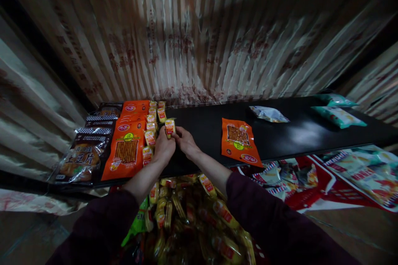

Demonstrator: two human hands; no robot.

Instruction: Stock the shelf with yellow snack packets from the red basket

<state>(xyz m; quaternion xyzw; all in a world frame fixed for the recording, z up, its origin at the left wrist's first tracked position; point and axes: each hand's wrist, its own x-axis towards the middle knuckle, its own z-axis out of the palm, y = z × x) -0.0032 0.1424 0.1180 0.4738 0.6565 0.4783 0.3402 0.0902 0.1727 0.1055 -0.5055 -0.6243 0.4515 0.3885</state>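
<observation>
Both my hands meet over the left part of a black shelf (280, 132). My left hand (163, 147) and my right hand (185, 140) are closed together on a small yellow snack pack (169, 127), held upright just above the shelf. Right beside it runs a column of several similar small yellow packs (151, 126). Left of that column lie overlapping orange snack bags (126, 149), then dark chip bags (82, 159). Below my forearms sits a heap of more small yellow packs (186, 215).
A lone orange bag (239, 140) lies mid-shelf, a pale bag (269, 114) further back, and green-white bags (338, 116) at the right end. A red box with mixed snack bags (311, 178) stands lower right. A striped curtain (199, 29) hangs behind.
</observation>
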